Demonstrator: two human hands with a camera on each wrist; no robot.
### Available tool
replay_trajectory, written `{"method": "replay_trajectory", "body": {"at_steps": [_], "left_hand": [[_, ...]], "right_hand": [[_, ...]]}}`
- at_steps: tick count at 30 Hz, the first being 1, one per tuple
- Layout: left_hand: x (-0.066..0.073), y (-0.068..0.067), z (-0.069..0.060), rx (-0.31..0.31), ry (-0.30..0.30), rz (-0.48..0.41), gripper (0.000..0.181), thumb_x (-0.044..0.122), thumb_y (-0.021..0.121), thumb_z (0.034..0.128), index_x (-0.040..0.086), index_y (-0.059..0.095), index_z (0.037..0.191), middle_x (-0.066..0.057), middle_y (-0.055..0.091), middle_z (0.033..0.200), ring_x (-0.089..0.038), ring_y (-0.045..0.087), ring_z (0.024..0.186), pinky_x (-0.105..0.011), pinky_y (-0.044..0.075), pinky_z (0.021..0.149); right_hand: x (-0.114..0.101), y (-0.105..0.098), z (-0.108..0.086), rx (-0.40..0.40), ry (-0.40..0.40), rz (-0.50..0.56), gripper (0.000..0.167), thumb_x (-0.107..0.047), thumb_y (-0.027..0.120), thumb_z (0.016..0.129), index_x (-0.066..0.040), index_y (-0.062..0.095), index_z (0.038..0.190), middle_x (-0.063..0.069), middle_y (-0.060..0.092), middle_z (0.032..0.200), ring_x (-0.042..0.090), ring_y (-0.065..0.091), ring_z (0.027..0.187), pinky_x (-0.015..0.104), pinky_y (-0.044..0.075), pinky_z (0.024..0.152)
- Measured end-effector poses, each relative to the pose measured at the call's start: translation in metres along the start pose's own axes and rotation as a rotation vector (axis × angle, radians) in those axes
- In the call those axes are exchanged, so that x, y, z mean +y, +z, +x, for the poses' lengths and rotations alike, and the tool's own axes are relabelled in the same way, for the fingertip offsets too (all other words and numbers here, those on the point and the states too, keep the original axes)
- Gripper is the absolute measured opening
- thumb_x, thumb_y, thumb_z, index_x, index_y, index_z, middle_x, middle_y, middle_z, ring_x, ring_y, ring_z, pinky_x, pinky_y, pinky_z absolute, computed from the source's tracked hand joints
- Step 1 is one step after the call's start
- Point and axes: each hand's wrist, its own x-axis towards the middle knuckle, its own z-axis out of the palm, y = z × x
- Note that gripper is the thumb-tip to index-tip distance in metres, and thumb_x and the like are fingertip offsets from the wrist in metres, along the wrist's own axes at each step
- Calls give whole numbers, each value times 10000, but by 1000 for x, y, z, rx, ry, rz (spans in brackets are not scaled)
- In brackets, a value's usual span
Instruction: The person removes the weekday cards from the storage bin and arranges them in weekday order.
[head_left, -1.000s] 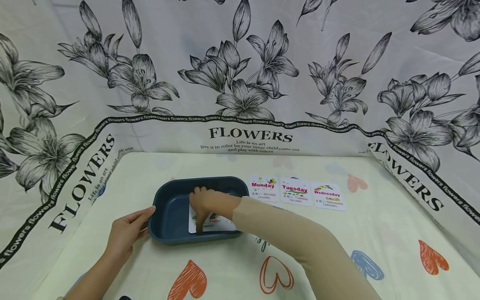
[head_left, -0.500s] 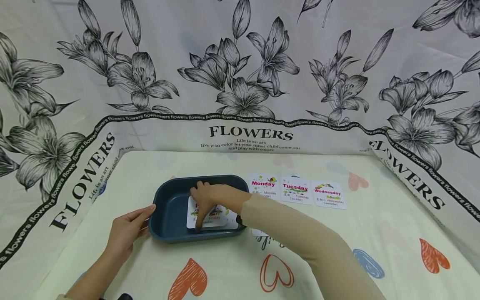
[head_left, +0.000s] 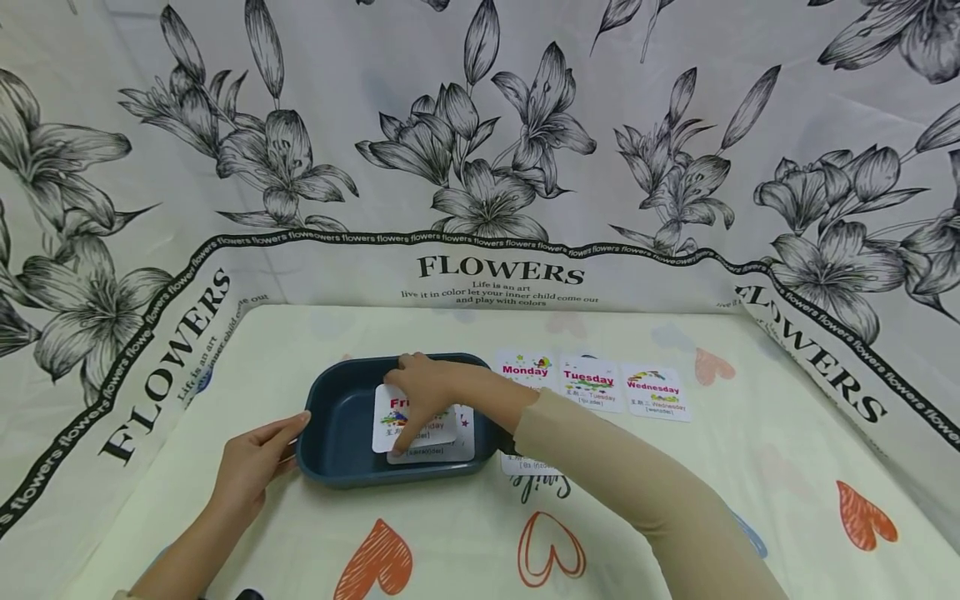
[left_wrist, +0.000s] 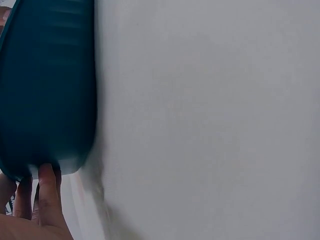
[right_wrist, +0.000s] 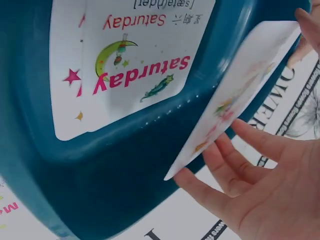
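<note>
A dark blue plastic box (head_left: 337, 429) rests on the table. My left hand (head_left: 255, 458) grips its left end, thumb at the rim; in the left wrist view, fingers (left_wrist: 49, 195) press on the outer wall. Inside the box, my right hand (head_left: 431, 387) holds the Friday card (head_left: 387, 417) between thumb and fingers. In the right wrist view this card (right_wrist: 240, 90) is tilted up off the box floor, near the wall. The Saturday card (right_wrist: 145, 65) lies flat on the bottom, overlapping another card (right_wrist: 67, 105) mostly hidden under it.
Right of the box, the Monday card (head_left: 525, 367), Tuesday card (head_left: 588, 381) and Wednesday card (head_left: 658, 392) lie in a row. Another card (head_left: 528, 467) below them is partly covered by my right arm. A flower-printed cloth (head_left: 487, 275) stands behind the table.
My right hand has lifted the Friday card from the box floor, uncovering more of the Saturday card beneath. The right forearm has shifted rightward. My left hand has stayed on the box.
</note>
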Motion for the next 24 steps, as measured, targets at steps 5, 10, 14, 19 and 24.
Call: {"method": "replay_trajectory", "body": {"at_steps": [5, 10, 14, 19, 24], "left_hand": [[0, -1, 0, -2, -1, -11, 131, 437, 708, 777, 312, 692, 810, 213, 631, 747, 38, 624, 686, -174, 533, 593], [0, 0, 0, -7, 3, -9, 112, 447, 707, 774, 339, 679, 778, 219, 629, 747, 39, 622, 688, -175, 531, 593], [1, 0, 0, -8, -5, -12, 113, 450, 710, 770, 343, 673, 763, 219, 627, 742, 33, 621, 686, -177, 532, 595], [-1, -1, -1, -2, -18, -15, 157, 454, 718, 759, 308, 697, 813, 213, 627, 743, 26, 623, 682, -184, 535, 596], [0, 0, -1, 5, -19, -11, 135, 457, 714, 762, 326, 684, 781, 215, 629, 738, 28, 622, 678, -180, 533, 593]], "right_hand": [[1, 0, -10, 43, -7, 1, 976, -680, 724, 578, -216, 410, 1377, 21, 411, 1315, 134, 392, 1088, 292, 461, 879], [6, 0, -23, 84, -6, 5, 972, -667, 732, 577, -217, 414, 1378, 5, 420, 1292, 121, 391, 1074, 249, 442, 830], [12, 0, -35, 94, 3, 15, 983, -660, 739, 579, -208, 407, 1387, 8, 418, 1292, 126, 393, 1076, 251, 435, 820], [22, 4, -51, 129, 1, 9, 997, -672, 730, 583, -198, 397, 1394, 5, 419, 1292, 127, 395, 1106, 266, 446, 834], [33, 7, -68, 165, 3, 40, 980, -658, 730, 597, -191, 398, 1391, 14, 416, 1295, 134, 393, 1116, 298, 454, 871]]}}
